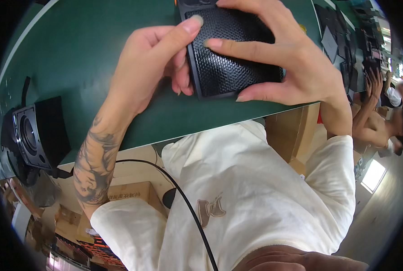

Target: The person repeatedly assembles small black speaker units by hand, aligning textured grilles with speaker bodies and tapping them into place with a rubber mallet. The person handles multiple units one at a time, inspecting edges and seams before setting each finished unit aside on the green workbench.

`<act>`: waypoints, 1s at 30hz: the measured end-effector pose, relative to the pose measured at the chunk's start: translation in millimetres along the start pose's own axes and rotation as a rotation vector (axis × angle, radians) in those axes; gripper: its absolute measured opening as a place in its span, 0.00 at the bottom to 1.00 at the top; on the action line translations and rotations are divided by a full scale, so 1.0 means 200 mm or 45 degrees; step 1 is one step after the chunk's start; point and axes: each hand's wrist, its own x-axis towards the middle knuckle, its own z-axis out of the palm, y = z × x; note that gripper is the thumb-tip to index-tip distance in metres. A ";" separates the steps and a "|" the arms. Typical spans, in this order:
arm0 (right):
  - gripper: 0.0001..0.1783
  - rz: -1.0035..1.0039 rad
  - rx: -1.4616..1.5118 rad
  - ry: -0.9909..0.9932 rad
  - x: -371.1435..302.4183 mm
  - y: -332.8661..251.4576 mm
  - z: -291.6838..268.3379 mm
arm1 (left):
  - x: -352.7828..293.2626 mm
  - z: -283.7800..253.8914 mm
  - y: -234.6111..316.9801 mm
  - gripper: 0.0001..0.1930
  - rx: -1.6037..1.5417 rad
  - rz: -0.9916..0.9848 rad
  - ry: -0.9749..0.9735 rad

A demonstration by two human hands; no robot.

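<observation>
A black box-shaped speaker (226,74) with a shiny mesh grille lies on the green tabletop (93,67) at the far edge of view. My left hand (154,56) grips its left side, thumb over the grille's rim and the other fingers curled against the side. Spread across the grille is my right hand (285,54), fingers apart and stretched out. Its thumb rests by the speaker's near edge, while the index finger lies on the mesh. The speaker's far end is cut off by the frame, with a bit of orange showing there.
Another black speaker (34,131) with a round cone stands at the table's left edge. A black cable (183,194) crosses in front of my shirt. Cardboard boxes (140,192) sit below the table. At right, another person (375,122) works beside dark flat parts (334,34).
</observation>
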 end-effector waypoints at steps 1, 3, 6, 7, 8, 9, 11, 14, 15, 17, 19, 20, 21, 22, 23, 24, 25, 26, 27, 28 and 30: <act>0.34 -0.007 -0.078 -0.014 0.00 0.00 0.01 | 0.00 0.01 0.00 0.27 -0.005 -0.004 0.011; 0.33 -0.018 -0.127 -0.016 0.00 -0.01 0.02 | -0.01 0.02 0.02 0.27 0.017 -0.005 0.028; 0.32 -0.012 -0.149 -0.018 -0.01 -0.01 0.04 | -0.02 0.04 0.01 0.27 0.029 0.009 0.050; 0.32 -0.006 -0.151 -0.022 -0.01 -0.01 0.04 | -0.02 0.04 0.01 0.27 0.032 0.013 0.059; 0.32 0.002 -0.147 -0.024 -0.01 -0.01 0.04 | -0.02 0.04 0.01 0.27 0.038 0.025 0.062; 0.32 0.014 -0.149 -0.031 -0.01 -0.01 0.05 | -0.01 0.05 0.00 0.27 0.044 0.036 0.065; 0.31 0.035 -0.139 -0.058 0.00 -0.03 0.03 | -0.02 0.05 0.00 0.27 0.063 0.039 0.089; 0.30 0.034 -0.217 -0.144 0.05 -0.07 -0.03 | -0.02 0.04 0.01 0.28 0.054 0.018 0.096; 0.30 -0.045 -0.311 -0.143 0.05 -0.07 -0.03 | -0.03 0.03 0.01 0.28 0.022 0.014 0.081; 0.28 -0.284 -0.579 -0.115 0.02 -0.01 0.00 | -0.01 0.02 0.00 0.28 -0.022 0.025 0.044; 0.28 -0.177 -0.466 0.001 -0.01 -0.10 0.11 | -0.01 0.02 0.01 0.28 -0.030 0.044 0.036; 0.29 -0.127 -0.406 0.058 -0.03 -0.15 0.16 | -0.01 0.02 0.00 0.28 -0.014 0.068 0.053; 0.26 -0.134 -0.427 0.104 -0.03 -0.16 0.19 | -0.01 0.02 -0.01 0.27 0.001 0.091 0.071; 0.26 -0.148 -0.446 0.122 -0.04 -0.16 0.20 | -0.01 0.01 -0.03 0.27 0.017 0.114 0.090; 0.25 -0.164 -0.464 0.141 -0.04 -0.15 0.22 | -0.01 0.01 -0.03 0.26 0.030 0.118 0.087; 0.24 -0.177 -0.480 0.158 -0.05 -0.15 0.24 | -0.02 0.00 -0.04 0.26 0.038 0.113 0.107; 0.24 -0.189 -0.488 0.158 -0.05 -0.15 0.24 | -0.02 0.00 -0.05 0.26 0.045 0.103 0.131; 0.23 -0.200 -0.470 0.157 -0.05 -0.15 0.26 | -0.02 -0.01 -0.06 0.26 0.053 0.091 0.153; 0.23 -0.210 -0.457 0.159 -0.06 -0.14 0.28 | -0.01 -0.01 -0.07 0.26 0.032 0.125 0.146; 0.21 -0.202 -0.416 0.183 -0.06 -0.15 0.31 | -0.01 -0.01 -0.05 0.26 0.035 0.146 0.124; 0.19 -0.176 -0.340 0.243 -0.08 -0.15 0.37 | 0.00 -0.01 -0.08 0.26 -0.018 0.141 0.146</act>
